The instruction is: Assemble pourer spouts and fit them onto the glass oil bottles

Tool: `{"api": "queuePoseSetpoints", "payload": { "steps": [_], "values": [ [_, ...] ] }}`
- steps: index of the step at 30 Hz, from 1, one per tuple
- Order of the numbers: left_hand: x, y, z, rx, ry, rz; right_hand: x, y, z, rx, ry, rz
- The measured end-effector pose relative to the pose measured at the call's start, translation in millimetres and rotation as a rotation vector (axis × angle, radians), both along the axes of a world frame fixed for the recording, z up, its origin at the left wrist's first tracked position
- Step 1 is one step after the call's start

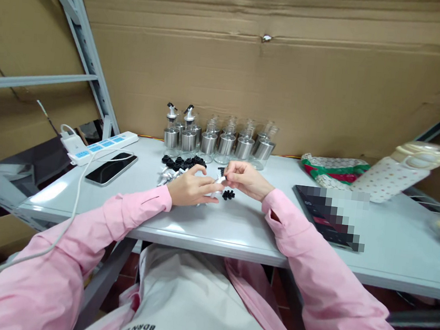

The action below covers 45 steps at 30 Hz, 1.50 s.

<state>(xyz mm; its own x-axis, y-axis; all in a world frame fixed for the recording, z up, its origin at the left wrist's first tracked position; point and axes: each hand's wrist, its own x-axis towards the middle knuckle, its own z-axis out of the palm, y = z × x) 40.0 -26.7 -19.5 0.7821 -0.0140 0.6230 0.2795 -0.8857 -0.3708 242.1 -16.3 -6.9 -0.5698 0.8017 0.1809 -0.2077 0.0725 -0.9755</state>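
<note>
My left hand (189, 188) is closed around a silver pour spout (218, 187), its fingers reaching under the piece. The fingertips of my right hand (249, 180) pinch at the top of the same spout; any small part between them is too tiny to make out. Beside my left hand lie loose silver spouts (165, 176), partly covered by it. Behind them sits a cluster of black stoppers (184, 161). Small black pieces (229, 194) form a pile below my right fingers, and a few more black pieces (221, 170) show just behind the fingertips.
Rows of glass bottles with steel sleeves (226, 145) stand at the back; two at the left carry spouts (189, 113). A power strip (105, 147) and phone (111, 168) lie left. Rightward are a dark tablet-like object (318, 213), patterned cloth (333, 170) and dotted bottle (391, 176).
</note>
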Motion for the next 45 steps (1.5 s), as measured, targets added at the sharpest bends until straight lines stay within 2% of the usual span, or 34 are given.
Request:
{"api": "queuePoseSetpoints", "payload": {
  "steps": [3,10,17,21,25,35,45],
  "values": [
    [0,0,0.3,-0.001,0.011,0.001,0,0,0.0,-0.003,0.005,0.009],
    [1,1,3.5,0.047,-0.101,-0.082,7,-2,2.6,-0.063,0.03,0.073],
    [-2,8,-4.8,0.039,-0.043,-0.029,8,-2,2.6,-0.158,-0.001,0.234],
    [-4,9,-6.9,-0.003,0.002,-0.006,7,-2,3.3,-0.157,0.003,0.262],
    [-3,8,-5.9,0.028,0.001,-0.007,7,-3,3.9,-0.157,0.008,0.307],
    [-2,7,-6.2,0.026,0.022,-0.026,7,-4,4.1,-0.138,-0.064,0.279],
    [2,2,-1.0,0.067,-0.058,-0.094,5,-6,5.5,-0.092,-0.087,0.281]
  ]
}}
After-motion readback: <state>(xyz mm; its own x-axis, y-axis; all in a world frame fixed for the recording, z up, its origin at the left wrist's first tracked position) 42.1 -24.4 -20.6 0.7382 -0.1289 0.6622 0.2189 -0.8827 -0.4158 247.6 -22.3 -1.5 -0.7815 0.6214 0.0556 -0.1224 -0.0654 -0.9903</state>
